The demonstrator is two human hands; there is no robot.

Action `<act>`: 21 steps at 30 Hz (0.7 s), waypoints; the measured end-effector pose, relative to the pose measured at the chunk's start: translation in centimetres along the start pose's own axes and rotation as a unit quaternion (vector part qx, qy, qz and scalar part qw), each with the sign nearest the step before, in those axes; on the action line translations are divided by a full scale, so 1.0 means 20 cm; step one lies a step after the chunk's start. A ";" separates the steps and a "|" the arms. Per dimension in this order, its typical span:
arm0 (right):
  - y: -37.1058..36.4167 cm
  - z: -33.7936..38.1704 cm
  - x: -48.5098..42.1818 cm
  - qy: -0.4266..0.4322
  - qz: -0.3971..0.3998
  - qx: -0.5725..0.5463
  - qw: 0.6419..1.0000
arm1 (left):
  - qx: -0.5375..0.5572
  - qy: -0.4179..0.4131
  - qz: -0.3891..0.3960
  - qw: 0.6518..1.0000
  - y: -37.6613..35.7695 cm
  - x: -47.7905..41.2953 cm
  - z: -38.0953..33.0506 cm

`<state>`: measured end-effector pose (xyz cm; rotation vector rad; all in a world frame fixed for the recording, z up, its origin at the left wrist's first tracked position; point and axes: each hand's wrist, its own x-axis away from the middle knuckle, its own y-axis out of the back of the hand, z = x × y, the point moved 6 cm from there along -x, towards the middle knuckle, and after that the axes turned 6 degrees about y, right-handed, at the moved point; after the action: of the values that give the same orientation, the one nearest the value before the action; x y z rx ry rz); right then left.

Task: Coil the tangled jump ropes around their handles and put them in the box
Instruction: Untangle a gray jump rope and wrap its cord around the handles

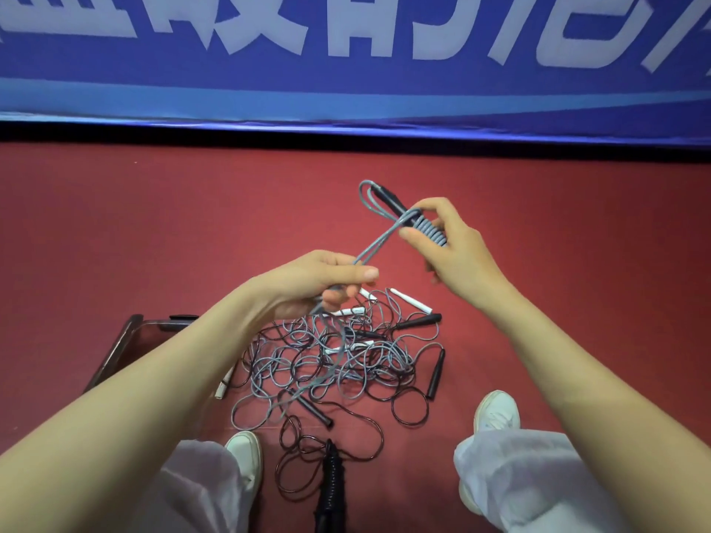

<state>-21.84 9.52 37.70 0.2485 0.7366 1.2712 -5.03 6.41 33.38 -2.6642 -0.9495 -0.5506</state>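
Just right of the frame's centre, the right hand [458, 248] curls its fingers and thumb round a pair of slim black plastic handles [392, 198]. A thin grey jump rope [379, 240] is wound in tight coils round their lower part, with a loop standing off their upper end. Two strands of this rope slant down-left to the left hand [307, 278], which pinches them between thumb and curled fingers; the slack falls below it. Below both hands, a tangled heap of grey and black ropes [338, 359] with black and white handles lies on the red floor [115, 225]. A see-through plastic box [119, 344] sits at the lower left, partly hidden by the left forearm. At bottom centre, between two white shoes, lies a black rope coiled on its handles [332, 475].
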 end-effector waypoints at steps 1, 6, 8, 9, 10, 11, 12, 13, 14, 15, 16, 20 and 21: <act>0.01 0.00 0.00 -0.005 -0.014 -0.020 1.000 | 0.029 -0.008 -0.002 1.000 0.01 0.00 -0.01; 0.01 0.00 -0.01 -0.009 -0.049 -0.076 0.996 | 0.050 -0.046 -0.062 0.996 0.02 -0.02 -0.03; 0.00 -0.02 -0.01 -0.016 -0.043 -0.070 0.996 | -0.035 -0.090 -0.149 0.984 0.09 -0.01 -0.05; -0.01 -0.03 0.00 -0.016 -0.040 -0.063 0.997 | -0.097 -0.113 -0.194 0.970 0.12 0.00 -0.06; -0.02 -0.03 0.00 -0.014 -0.035 -0.050 0.998 | -0.176 -0.132 -0.243 0.945 0.15 0.02 -0.07; -0.04 -0.03 0.01 -0.008 -0.027 -0.032 0.999 | -0.271 -0.144 -0.292 0.906 0.17 0.03 -0.08; -0.06 -0.02 0.02 -0.001 -0.014 -0.008 1.000 | -0.373 -0.142 -0.332 0.855 0.16 0.03 -0.09; -0.08 -0.02 0.02 0.007 0.004 0.023 1.000 | -0.466 -0.132 -0.344 0.805 0.15 0.03 -0.09; -0.10 -0.01 0.03 0.018 0.024 0.063 0.998 | -0.550 -0.109 -0.326 0.761 0.12 0.01 -0.09; -0.12 0.01 0.03 0.032 0.041 0.109 0.993 | -0.618 -0.082 -0.295 0.724 0.09 -0.02 -0.07; -0.13 0.02 0.04 0.047 0.054 0.153 0.986 | -0.667 -0.057 -0.262 0.695 0.08 -0.03 -0.06; -0.15 0.04 0.05 0.087 0.076 0.229 0.967 | -0.698 -0.046 -0.195 0.688 0.09 -0.05 -0.02; -0.15 0.05 0.05 0.093 0.073 0.231 0.966 | -0.679 -0.082 -0.186 0.705 0.08 -0.05 -0.02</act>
<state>-18.84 9.73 36.35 0.5768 1.1951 1.2584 -4.80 4.55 33.06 -3.7781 -1.5530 -1.6658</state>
